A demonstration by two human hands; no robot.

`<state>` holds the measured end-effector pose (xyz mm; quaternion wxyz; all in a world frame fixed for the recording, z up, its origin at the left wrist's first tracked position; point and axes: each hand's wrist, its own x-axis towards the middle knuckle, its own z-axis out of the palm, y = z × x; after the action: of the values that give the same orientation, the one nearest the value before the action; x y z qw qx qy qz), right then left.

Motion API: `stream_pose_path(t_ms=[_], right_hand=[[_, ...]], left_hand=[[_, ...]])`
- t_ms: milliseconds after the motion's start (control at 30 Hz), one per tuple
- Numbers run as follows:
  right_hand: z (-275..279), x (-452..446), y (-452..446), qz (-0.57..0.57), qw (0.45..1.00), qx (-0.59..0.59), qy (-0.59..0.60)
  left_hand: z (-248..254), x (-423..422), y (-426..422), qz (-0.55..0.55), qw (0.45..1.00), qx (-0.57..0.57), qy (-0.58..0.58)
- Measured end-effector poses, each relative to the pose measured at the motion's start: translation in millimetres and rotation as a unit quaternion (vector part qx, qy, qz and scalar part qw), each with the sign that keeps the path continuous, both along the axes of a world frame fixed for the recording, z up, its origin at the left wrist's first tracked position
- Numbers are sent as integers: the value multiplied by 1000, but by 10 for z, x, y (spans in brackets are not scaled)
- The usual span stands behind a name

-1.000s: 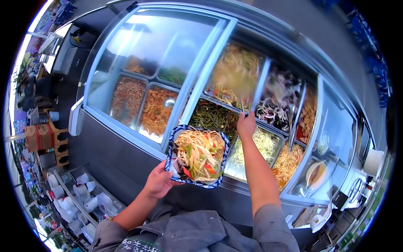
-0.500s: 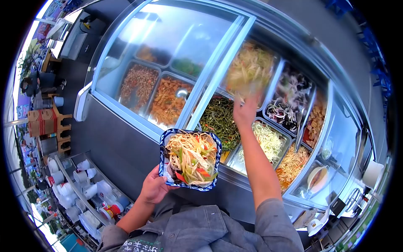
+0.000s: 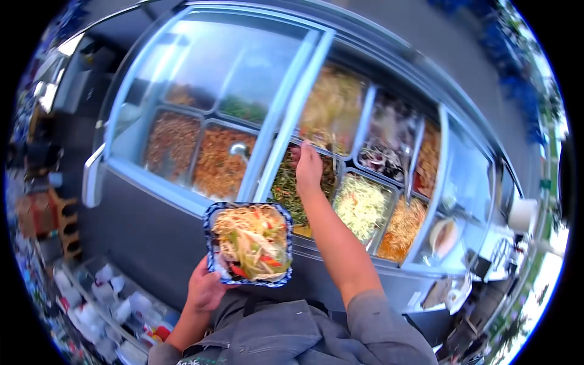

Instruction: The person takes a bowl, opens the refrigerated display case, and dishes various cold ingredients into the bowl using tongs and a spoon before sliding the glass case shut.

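Head view: my left hand (image 3: 205, 287) clamps, thumb and fingers, the near left corner of one square blue-and-white patterned bowl (image 3: 288, 249) before the counter's near edge; its heap of pale shreds and red strips (image 3: 252, 240) could spill if that one-sided hold tilts. My right hand (image 3: 309, 167) is over dark green shredded vegetables (image 3: 289, 193), too blurred to tell whether its fingers pinch anything. I count six silver metal pans (image 3: 384, 220) uncovered, four more behind clear glass (image 3: 201, 58).

Garment lettering (image 3: 201, 361), blurred, no legible text
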<state>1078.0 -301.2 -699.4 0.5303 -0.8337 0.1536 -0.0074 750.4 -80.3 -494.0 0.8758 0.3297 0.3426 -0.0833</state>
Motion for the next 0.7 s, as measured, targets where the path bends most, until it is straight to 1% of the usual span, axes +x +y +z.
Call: stream_pose_path(t_ms=[33, 67, 100, 133, 200, 233, 267, 300, 333, 367, 400, 467, 500, 533, 600, 633, 667, 700], right_hand=[[-202, 106, -291, -34, 980, -190, -44], [-351, 164, -565, -63, 922, -372, -82], [-214, 190, -738, -40, 931, -363, 24], [-195, 211, -875, -46, 929, -366, 27], [-173, 300, -1091, 28, 910, -363, 197], [-236, 330, -1236, 17, 921, -327, 210], [-322, 359, -1353, 17, 927, -314, 204], [-645, 421, -1545, 29, 934, -312, 171], [-1091, 422, -1764, 46, 940, -308, 140], [-1296, 447, -1965, 74, 934, -334, 102], [-1168, 352, -1944, 76, 933, -335, 103], [-828, 91, -1953, -10, 962, -270, 31], [-717, 18, -1875, -15, 975, -223, 0], [-453, -16, -1666, -13, 972, -236, -3], [-145, -110, -1432, -5, 985, -163, 47], [0, -155, -1187, -43, 983, -180, 22], [59, -200, -1178, -53, 989, -119, 76], [-434, -168, -1591, -73, 981, -159, 89]], left_hand=[[-19, 13, 15, -13, 1000, -7, 1], [-47, 16, 29, -2, 1000, -9, -3], [-80, 29, 39, 11, 1000, -9, -10], [-110, 25, 54, 5, 1000, -13, -9], [-104, 22, 45, 2, 1000, 2, -19], [-84, 47, -13, 8, 1000, 12, -17], [-88, 51, 6, 6, 1000, 13, -15], [-126, 27, 70, -2, 1000, 20, -19], [-202, -52, 101, -7, 999, 28, -18], [-283, -75, 119, -2, 999, 35, -22], [-320, -145, 184, -1, 999, 34, -20], [-504, -277, 281, 7, 998, 61, -21], [-475, -282, 432, 25, 997, 66, -23], [-398, -304, 760, 28, 998, 53, -25], [-382, -368, 1231, 67, 995, 72, -16], [-345, -411, 1575, 47, 996, 71, -22], [-336, -442, 1616, 48, 995, 78, -29], [-440, -435, 1660, 49, 994, 86, -35]])
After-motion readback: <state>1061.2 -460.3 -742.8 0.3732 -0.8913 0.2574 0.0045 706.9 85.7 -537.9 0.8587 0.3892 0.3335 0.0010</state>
